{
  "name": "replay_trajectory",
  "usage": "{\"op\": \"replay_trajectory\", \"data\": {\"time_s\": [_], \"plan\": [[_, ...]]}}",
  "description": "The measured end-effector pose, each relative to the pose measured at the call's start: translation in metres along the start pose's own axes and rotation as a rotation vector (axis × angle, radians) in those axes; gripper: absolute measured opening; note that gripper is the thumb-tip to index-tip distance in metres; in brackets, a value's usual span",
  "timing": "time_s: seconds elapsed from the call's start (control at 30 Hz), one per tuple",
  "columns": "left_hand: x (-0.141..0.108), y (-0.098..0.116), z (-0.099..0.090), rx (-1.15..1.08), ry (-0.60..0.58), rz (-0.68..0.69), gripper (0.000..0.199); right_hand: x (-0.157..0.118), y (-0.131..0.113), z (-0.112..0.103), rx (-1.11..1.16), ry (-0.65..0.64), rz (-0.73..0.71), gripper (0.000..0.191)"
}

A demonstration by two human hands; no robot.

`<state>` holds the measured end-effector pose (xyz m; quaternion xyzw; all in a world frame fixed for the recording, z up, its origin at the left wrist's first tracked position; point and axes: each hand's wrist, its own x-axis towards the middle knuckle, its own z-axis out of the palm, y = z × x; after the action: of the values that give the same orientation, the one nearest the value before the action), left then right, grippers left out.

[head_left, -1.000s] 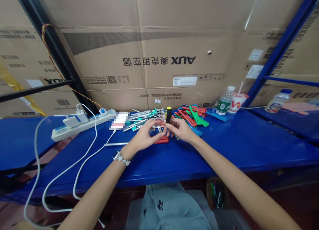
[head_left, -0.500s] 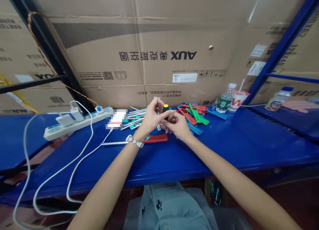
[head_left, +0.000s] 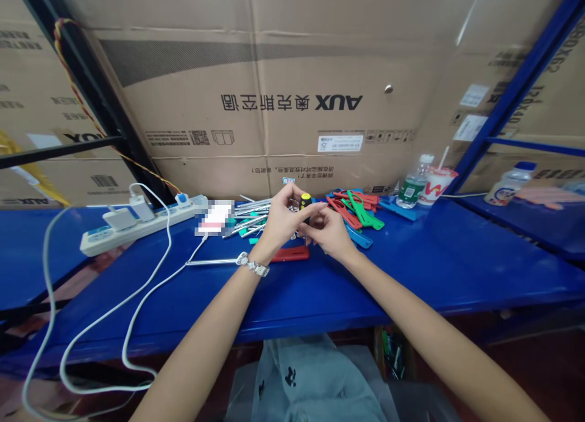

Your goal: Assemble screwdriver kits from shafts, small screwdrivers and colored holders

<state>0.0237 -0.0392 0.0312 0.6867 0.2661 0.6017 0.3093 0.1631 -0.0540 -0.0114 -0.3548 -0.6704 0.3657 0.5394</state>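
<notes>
My left hand [head_left: 284, 218], with a watch at its wrist, is closed around a black screwdriver [head_left: 306, 200] with a yellow top, which stands roughly upright. Touching it from the right, my right hand [head_left: 329, 230] is pinched; whatever lies between its fingertips is too small and hidden to name. Below the hands a red lighter-shaped piece [head_left: 292, 253] with a long metal tube lies on the blue table [head_left: 315, 294]. Metal tubes [head_left: 247, 218] with green parts are heaped behind my left hand. Red, green and blue plastic shells [head_left: 363, 211] lie beyond my right hand.
A white power strip [head_left: 137, 224] with cables and a blurred phone [head_left: 217, 218] are at the left. At the back right stand a water bottle [head_left: 412, 184], a red and white cup [head_left: 436, 184] and a blue-capped bottle [head_left: 510, 184]. A large cardboard box [head_left: 274, 62] rises behind.
My left hand and wrist have shifted slightly right, now covering more of the red piece. The screwdriver's top has tilted or moved a little. My right hand stays nearly in place.
</notes>
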Motion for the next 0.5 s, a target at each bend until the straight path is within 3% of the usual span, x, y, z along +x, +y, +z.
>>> {"op": "replay_trajectory", "data": {"time_s": [0.23, 0.3, 0.43, 0.5], "plan": [[-0.004, 0.005, -0.013, -0.028, -0.253, -0.037, 0.033, 0.001, -0.011, -0.015, 0.007, -0.235, 0.022, 0.040], [-0.003, 0.001, -0.013, -0.009, -0.204, -0.008, 0.026, -0.001, -0.010, -0.014, -0.028, -0.244, -0.001, 0.038], [-0.002, -0.004, -0.005, 0.069, -0.037, 0.060, 0.032, 0.000, 0.001, 0.000, -0.016, -0.039, -0.017, 0.039], [-0.004, -0.003, -0.003, 0.111, -0.046, 0.064, 0.034, 0.003, 0.004, 0.003, 0.024, -0.005, -0.018, 0.042]]}}
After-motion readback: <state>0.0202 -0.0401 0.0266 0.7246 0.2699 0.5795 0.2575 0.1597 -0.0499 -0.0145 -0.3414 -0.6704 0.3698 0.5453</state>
